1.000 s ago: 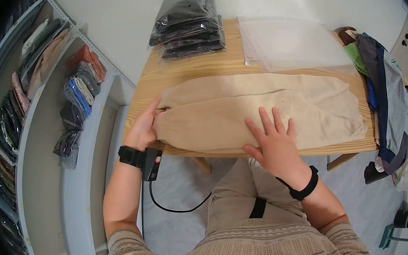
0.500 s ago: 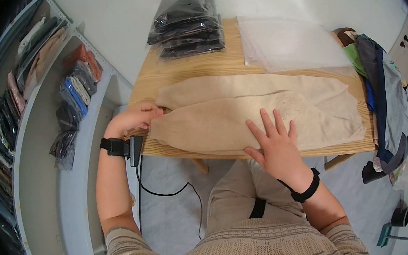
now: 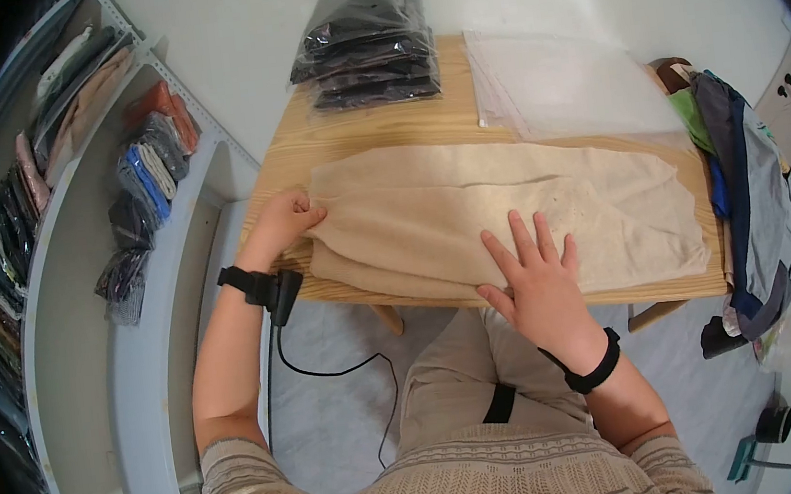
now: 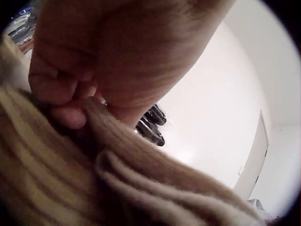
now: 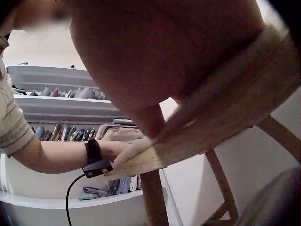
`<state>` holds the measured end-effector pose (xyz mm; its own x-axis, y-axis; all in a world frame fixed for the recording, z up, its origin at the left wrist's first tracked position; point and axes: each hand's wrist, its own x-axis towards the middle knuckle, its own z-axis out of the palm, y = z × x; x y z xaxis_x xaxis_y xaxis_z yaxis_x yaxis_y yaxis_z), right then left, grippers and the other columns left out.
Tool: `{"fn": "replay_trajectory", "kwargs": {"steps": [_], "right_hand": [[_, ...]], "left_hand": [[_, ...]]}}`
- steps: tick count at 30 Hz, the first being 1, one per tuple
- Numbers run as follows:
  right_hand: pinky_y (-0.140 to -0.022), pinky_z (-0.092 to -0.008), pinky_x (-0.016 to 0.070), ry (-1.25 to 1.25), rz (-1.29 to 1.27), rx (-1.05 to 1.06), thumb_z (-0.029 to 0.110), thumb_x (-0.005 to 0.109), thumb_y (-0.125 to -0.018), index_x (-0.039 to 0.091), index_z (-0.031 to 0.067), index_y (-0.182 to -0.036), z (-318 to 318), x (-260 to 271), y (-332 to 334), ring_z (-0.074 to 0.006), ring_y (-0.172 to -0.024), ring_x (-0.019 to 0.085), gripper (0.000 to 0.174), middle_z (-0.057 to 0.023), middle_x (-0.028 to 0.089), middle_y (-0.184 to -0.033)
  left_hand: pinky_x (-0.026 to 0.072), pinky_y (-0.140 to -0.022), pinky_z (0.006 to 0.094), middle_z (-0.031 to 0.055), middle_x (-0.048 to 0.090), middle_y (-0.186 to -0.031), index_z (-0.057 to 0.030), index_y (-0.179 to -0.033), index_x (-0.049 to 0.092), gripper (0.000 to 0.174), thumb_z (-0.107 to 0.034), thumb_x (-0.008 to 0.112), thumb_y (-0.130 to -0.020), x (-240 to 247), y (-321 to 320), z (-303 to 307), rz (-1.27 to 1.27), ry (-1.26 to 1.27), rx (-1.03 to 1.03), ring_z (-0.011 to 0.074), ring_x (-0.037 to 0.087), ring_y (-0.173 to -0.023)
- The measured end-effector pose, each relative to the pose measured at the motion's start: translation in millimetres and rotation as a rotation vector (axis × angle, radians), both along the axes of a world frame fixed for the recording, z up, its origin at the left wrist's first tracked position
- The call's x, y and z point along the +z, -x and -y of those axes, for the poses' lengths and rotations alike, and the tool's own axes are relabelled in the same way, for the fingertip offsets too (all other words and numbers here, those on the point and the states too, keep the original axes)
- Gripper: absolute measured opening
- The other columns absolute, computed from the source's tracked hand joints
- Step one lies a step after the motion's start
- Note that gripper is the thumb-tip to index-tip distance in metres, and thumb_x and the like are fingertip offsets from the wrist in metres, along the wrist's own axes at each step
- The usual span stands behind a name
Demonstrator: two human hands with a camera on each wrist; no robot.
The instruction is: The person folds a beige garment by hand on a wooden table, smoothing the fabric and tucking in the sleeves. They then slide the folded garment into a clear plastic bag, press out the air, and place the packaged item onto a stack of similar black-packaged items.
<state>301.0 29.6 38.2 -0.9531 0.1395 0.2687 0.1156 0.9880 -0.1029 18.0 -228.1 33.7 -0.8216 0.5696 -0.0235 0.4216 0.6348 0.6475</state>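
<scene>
A folded beige knit garment (image 3: 404,232) lies lengthwise along the front of the wooden table (image 3: 284,153). At its left end my left hand (image 3: 282,222) pinches the edge between thumb and curled fingers. The left wrist view shows that hand (image 4: 117,61) close up, with layered fabric folds (image 4: 150,165) running from the fingertips. My right hand (image 3: 546,284) rests on the garment's near side, right of the middle, its fingers spread and straight. From below, the right wrist view has the right palm (image 5: 160,56) over the fabric at the table edge.
Dark clothes in clear bags (image 3: 365,52) are stacked at the table's back left. Clear plastic bags (image 3: 571,84) lie at the back right. A pile of clothes (image 3: 745,181) stands off the right edge. Shelves (image 3: 81,280) of bagged clothes line the left.
My left hand let go of the garment's left end, shifted left, then came back and pinched its edge, raising a fold there. The right hand has stayed in place.
</scene>
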Motion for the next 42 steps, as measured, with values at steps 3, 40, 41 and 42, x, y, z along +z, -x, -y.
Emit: {"fn": "replay_trajectory", "kwargs": {"steps": [3, 40, 41, 42], "right_hand": [[-0.102, -0.0652, 0.0235, 0.008, -0.003, -0.016, 0.042, 0.061, -0.084, 0.044, 0.0165, -0.138, 5, 2, 0, -0.0415, -0.135, 0.028, 0.061, -0.0176, 0.033, -0.146], [-0.076, -0.0444, 0.0456, 0.989, -0.325, 0.265, 0.018, 0.070, -0.075, 0.059, -0.0012, -0.097, 76, -9, 100, -0.0359, -0.091, 0.059, 0.031, -0.0171, 0.063, -0.101], [-0.075, -0.0454, 0.0456, 0.924, -0.224, 0.217, 0.017, 0.069, -0.076, 0.060, -0.0010, -0.096, 76, -6, 106, -0.0364, -0.089, 0.059, 0.029, -0.0178, 0.063, -0.100], [-0.074, -0.0464, 0.0456, 0.857, -0.125, 0.172, 0.017, 0.068, -0.078, 0.060, -0.0008, -0.096, 76, -2, 112, -0.0368, -0.087, 0.059, 0.027, -0.0186, 0.062, -0.099]], "left_hand": [[0.0413, -0.052, 0.0265, 0.0011, 0.057, -0.070, -0.0037, -0.078, 0.054, 0.030, -0.028, 0.071, -0.083, 8, -8, -5, -0.050, 0.113, 0.099, 0.0084, 0.052, -0.061], [0.0437, -0.074, 0.0228, -0.0017, 0.059, -0.088, 0.0018, -0.102, 0.061, 0.020, -0.015, 0.062, -0.091, 24, -39, -1, 0.537, -0.303, -0.071, 0.0075, 0.053, -0.081], [0.0437, -0.074, 0.0228, -0.0017, 0.059, -0.088, 0.0018, -0.102, 0.061, 0.020, -0.015, 0.062, -0.091, 24, -38, -2, 0.538, -0.302, -0.072, 0.0075, 0.053, -0.081], [0.0447, -0.072, 0.0238, -0.0001, 0.061, -0.088, 0.0011, -0.102, 0.062, 0.020, -0.016, 0.061, -0.091, 24, -36, -2, 0.500, -0.259, -0.078, 0.0085, 0.055, -0.080]]}}
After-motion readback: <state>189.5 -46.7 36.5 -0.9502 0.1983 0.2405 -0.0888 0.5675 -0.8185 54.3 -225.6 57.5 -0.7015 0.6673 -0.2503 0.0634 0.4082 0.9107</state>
